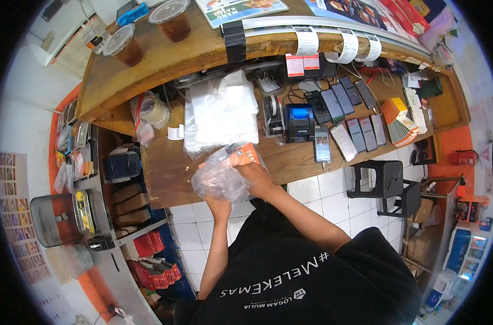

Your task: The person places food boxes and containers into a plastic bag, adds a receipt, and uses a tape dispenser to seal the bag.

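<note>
A crumpled clear plastic bag (220, 176) is between my hands at the near edge of the wooden table. Inside or behind its film shows an orange printed package (246, 153); how far the bag covers it I cannot tell. My right hand (256, 178) grips the bag's right side, its fingertips partly hidden next to the package. From below, my left hand (218, 206) holds the bag's near side, with the fingers hidden behind the film. Just beyond the bag lies a stack of white plastic bags (220, 118).
Right of the stack stand a tape roll (274, 115), a small receipt printer (299, 124) and several smartphones (344, 140). A raised wooden shelf (181, 61) overhangs the table's back, holding two lidded drink cups (175, 24). Black stools (376, 178) stand on the tiled floor.
</note>
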`<state>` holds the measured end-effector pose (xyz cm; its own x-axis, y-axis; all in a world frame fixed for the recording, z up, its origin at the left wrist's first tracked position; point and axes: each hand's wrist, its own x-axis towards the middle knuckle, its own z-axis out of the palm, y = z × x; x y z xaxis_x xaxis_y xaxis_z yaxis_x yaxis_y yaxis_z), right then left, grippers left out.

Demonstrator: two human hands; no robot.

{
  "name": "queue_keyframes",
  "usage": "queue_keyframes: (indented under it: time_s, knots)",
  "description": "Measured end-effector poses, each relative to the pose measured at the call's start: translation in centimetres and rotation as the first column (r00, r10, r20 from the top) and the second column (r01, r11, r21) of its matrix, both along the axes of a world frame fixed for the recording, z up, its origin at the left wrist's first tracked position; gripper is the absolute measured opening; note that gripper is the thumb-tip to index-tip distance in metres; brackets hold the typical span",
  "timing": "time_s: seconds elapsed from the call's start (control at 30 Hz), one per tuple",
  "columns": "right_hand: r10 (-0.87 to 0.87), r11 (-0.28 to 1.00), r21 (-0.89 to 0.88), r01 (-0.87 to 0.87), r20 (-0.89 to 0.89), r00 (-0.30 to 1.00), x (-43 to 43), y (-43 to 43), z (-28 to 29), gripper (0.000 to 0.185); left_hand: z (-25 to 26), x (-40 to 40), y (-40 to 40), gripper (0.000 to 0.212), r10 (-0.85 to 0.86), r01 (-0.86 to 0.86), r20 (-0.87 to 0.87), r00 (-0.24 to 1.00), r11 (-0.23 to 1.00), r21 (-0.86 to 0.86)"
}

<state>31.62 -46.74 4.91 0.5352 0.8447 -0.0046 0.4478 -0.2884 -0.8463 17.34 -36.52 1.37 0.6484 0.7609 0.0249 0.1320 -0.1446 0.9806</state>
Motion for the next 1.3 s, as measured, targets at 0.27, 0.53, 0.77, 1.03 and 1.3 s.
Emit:
queue_keyframes:
  time_s: [0.27,0.53,0.77,1.03,1.3]
  knots:
    - [-0.053,0.989,0.146,0.034,0.13,0.99,-0.2,-0.2,-3.2,0.022,0.5,0.5,0.0,0.041,-0.06,0.061,-0.019,0.998,0.997,0.037]
    - [-0.011,1.0,-0.019,0.01,-0.009,1.0,0.6,-0.6,-0.6,0.03,-1.7,0.1,0.3,0.056,-0.07,0.073,-0.046,0.996,0.995,0.065]
    - [0.039,0.999,-0.003,-0.039,0.043,0.998,-0.3,-0.5,-1.0,0.027,-2.8,-0.3,0.4,0.064,-0.048,0.052,-0.066,0.997,0.997,0.059]
    - [0.062,0.996,0.062,-0.059,-0.06,0.996,0.3,-0.5,-1.5,0.034,-3.9,-0.7,0.4,0.07,0.014,-0.013,-0.004,1.0,0.997,0.07]
    - [0.153,0.988,0.026,-0.152,-0.052,0.987,0.6,-0.3,-0.5,0.03,-1.7,-0.2,0.5,0.059,0.062,-0.062,0.007,0.998,0.997,0.046]
